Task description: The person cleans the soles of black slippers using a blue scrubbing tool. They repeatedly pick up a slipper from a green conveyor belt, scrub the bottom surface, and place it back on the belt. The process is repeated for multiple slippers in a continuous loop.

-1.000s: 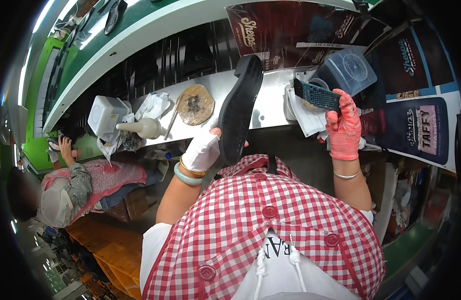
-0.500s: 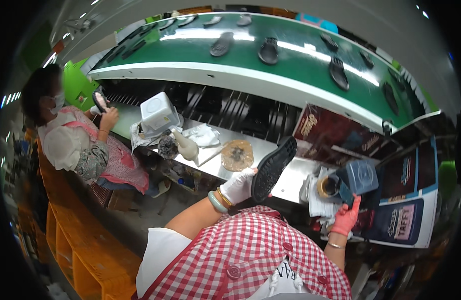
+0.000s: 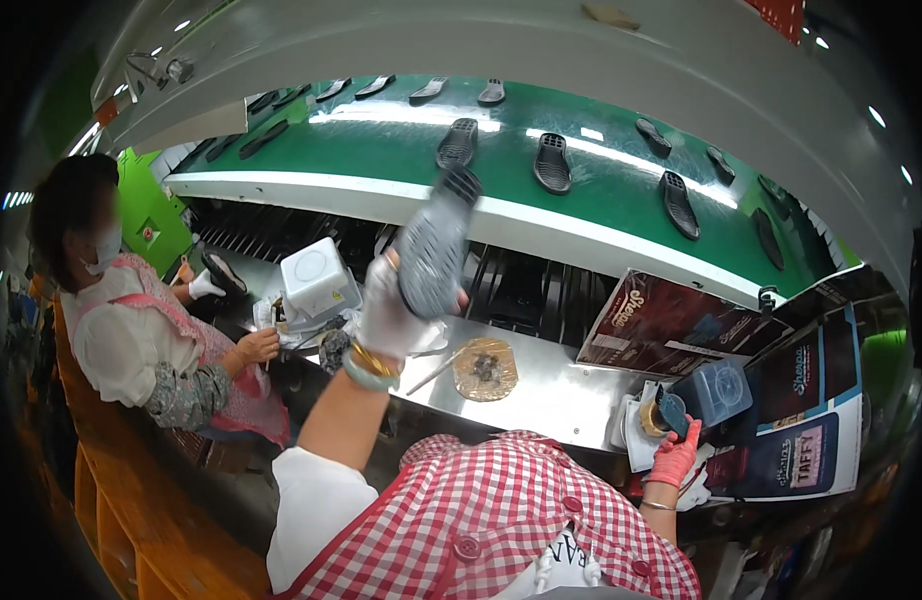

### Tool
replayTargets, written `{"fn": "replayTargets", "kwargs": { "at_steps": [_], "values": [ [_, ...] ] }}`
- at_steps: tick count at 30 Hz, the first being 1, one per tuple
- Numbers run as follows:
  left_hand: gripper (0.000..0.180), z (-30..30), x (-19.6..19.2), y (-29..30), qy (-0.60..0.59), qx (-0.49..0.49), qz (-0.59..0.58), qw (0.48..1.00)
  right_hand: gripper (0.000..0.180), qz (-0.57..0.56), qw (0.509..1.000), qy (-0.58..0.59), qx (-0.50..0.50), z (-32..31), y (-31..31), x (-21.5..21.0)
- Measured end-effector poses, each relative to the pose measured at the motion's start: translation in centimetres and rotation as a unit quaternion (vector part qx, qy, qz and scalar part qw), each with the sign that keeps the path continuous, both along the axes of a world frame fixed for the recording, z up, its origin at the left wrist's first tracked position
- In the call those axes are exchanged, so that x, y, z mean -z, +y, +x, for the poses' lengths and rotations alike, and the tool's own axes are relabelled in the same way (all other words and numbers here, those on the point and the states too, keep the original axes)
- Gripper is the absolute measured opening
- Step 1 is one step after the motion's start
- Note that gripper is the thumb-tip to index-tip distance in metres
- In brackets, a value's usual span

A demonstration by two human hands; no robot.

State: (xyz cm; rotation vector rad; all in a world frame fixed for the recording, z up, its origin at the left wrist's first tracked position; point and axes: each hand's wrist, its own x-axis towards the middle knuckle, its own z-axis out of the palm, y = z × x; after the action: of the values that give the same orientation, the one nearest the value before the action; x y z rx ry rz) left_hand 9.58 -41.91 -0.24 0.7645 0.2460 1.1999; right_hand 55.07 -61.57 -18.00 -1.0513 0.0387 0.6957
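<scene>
1. Shoe sole (image 3: 436, 245), dark and ribbed, is up in the air in my left hand (image 3: 389, 312); the white glove is closed around its lower end, so the sole stands nearly upright with a slight lean to the right
2. Its long axis runs from the glove up toward the green belt (image 3: 381, 150), and the top end sits in front of the belt's white front edge; I cannot tell whether it touches
3. My left hand is the only one on the sole; my right hand (image 3: 673, 462), in a pink glove, is well apart, low at the right end of the surface (image 3: 551, 395)
4. That right hand is closed on a small dark brush (image 3: 671, 412), held just above a small round pot (image 3: 649, 420) and beside a clear plastic box (image 3: 716, 392)
5. Under the raised sole, on the surface, lie a round tan pad (image 3: 486, 368) and a thin stick (image 3: 433, 372); a white box (image 3: 316, 282) stands to the left
6. More soles (image 3: 553, 162) lie flat on the belt, spaced apart
7. A co-worker (image 3: 141, 330) in a pink apron sits at my left, both hands busy at the surface's far end
</scene>
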Motion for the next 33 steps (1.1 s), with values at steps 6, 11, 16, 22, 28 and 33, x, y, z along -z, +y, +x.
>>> {"fn": "replayTargets", "kwargs": {
  "at_steps": [6,11,16,22,28,33],
  "values": [
    [0.059,-6.1,-0.8,15.0,-0.189,-0.059,-0.075,0.977,0.033,0.029,0.999,-0.030,-0.026,-5.0,2.9,-1.3],
    [0.026,5.8,2.9,3.4,0.112,0.182,-0.086,0.973,0.033,-0.004,1.000,-0.003,0.009,-5.7,1.9,-1.6],
    [0.014,10.1,-7.6,-5.9,-0.001,0.455,0.241,0.857,0.033,-0.020,1.000,-0.012,-0.002,-3.4,0.5,0.1],
    [0.016,12.6,-13.2,-13.4,-0.227,0.563,0.253,0.753,0.033,-0.032,0.999,-0.025,0.019,-4.3,0.5,-1.5],
    [0.017,15.7,-12.6,-16.3,-0.292,0.601,0.266,0.695,0.034,-0.036,0.999,-0.033,0.014,-2.8,-1.6,-1.1],
    [0.018,17.1,-12.7,-17.7,-0.307,0.616,0.275,0.671,0.034,-0.026,0.999,-0.037,0.019,-1.8,-2.5,-0.6]
  ]
}}
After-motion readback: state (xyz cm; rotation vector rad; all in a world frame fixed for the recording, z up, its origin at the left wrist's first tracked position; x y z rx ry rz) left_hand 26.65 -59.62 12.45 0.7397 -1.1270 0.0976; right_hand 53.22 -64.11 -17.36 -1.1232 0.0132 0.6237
